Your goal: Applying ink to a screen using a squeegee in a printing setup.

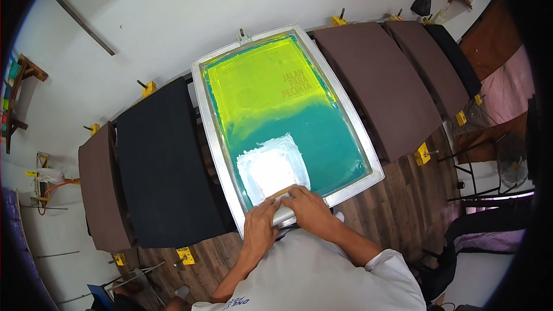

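Both my hands are closed on a squeegee (283, 216) at the near end of a screen-printing frame. My left hand (261, 226) wraps its left part, and my right hand (310, 208) grips it on the right, fingers over the top. Much of the squeegee is hidden under my hands; a tan strip and a silvery side show between them. Right in front of it, a thick patch of white ink (269, 164) lies on the teal screen mesh (314, 144). The far half of the mesh is yellow-green with a faint printed design. A silver metal frame (213, 138) surrounds it.
Padded printing boards stand on both sides: a black board (164, 161) and a brown board (99, 190) at left, another brown board (374, 80) at right. Yellow clamps (422, 154) stick out at their ends. A white wall (173, 0) rises behind; a fan (512, 164) stands far right.
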Motion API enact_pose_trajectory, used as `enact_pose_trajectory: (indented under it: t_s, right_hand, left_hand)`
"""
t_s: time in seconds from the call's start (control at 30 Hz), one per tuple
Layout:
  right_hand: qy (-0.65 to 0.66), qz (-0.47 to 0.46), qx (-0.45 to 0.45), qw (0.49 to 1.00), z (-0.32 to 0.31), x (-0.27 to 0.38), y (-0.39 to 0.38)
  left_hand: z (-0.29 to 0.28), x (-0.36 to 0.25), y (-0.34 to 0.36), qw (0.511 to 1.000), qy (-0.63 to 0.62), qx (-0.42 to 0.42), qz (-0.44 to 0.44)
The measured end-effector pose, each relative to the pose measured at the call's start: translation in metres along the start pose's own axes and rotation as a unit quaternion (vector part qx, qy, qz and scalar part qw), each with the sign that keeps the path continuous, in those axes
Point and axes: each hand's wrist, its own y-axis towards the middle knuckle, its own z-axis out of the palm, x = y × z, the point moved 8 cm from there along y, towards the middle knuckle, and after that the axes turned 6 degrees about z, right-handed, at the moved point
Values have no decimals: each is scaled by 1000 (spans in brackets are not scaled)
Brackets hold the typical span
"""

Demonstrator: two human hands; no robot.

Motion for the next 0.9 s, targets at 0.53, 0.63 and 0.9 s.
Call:
enact_pose_trajectory:
  t_s: [0.53, 0.63, 0.9]
  right_hand:
    - [8, 0, -3, 1000, 3, 1, -11]
    - [-24, 0, -37, 999, -1, 2, -12]
    - [-8, -13, -49, 999, 1, 2, -15]
  left_hand:
    - [-6, -12, -2, 1000, -30, 8, -4]
    - [-10, -14, -2, 1000, 11, -14, 16]
    - [-9, -14, -2, 1000, -25, 1, 6]
